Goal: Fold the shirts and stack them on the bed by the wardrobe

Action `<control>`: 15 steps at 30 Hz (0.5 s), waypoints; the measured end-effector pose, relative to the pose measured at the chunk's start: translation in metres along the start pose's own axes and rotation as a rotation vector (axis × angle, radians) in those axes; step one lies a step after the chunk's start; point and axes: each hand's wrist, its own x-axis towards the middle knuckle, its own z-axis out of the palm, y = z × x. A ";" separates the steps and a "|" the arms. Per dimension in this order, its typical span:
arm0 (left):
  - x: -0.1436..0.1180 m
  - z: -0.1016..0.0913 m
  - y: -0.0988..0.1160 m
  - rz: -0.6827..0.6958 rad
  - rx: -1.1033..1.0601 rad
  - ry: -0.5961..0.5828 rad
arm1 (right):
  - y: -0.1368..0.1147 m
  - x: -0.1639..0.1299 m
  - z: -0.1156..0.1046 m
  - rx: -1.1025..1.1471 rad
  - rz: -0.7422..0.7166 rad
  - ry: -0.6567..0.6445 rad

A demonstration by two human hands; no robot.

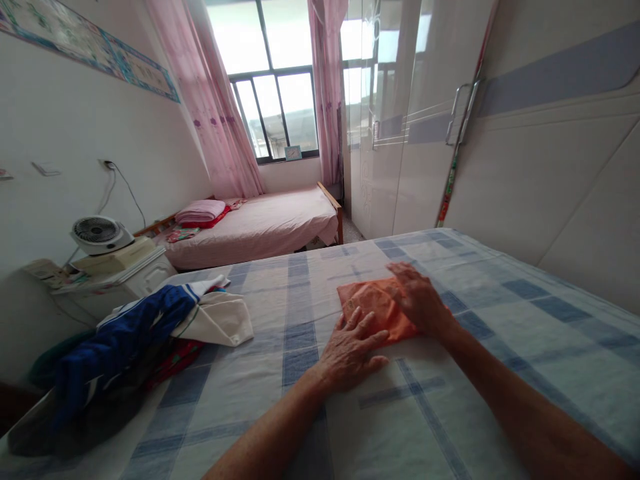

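Note:
A folded piece of orange cloth [373, 300], perhaps a garment, lies on the blue and white checked bedsheet [310, 420]. My left hand [353, 350] rests at the cloth's near left edge with its fingers spread and partly over it. Across the cloth's right side lies my right hand [419, 297], its fingers stretched out toward the upper left. Neither hand grips the cloth. Part of the cloth is hidden under the hands.
Left on the bed is a heap of clothes, with a blue garment [125, 340] and a white one [220, 317]. A fan [97, 232] stands on a bedside cabinet [135, 270]. Beyond is a pink-covered bed [270, 223]; a glossy wardrobe [420, 173] lines the right.

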 end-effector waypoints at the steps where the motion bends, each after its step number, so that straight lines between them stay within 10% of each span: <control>1: 0.000 -0.001 0.001 0.008 -0.002 0.000 | -0.007 -0.003 0.009 0.024 -0.084 -0.083; 6: -0.003 0.000 0.004 -0.016 -0.147 0.051 | 0.004 -0.012 0.041 0.000 -0.078 -0.266; 11: 0.005 0.000 -0.004 -0.458 -0.624 0.410 | 0.029 -0.013 0.039 -0.084 0.087 -0.201; 15: 0.023 -0.004 -0.012 -0.603 -1.131 0.364 | 0.031 -0.014 0.041 -0.093 0.052 -0.175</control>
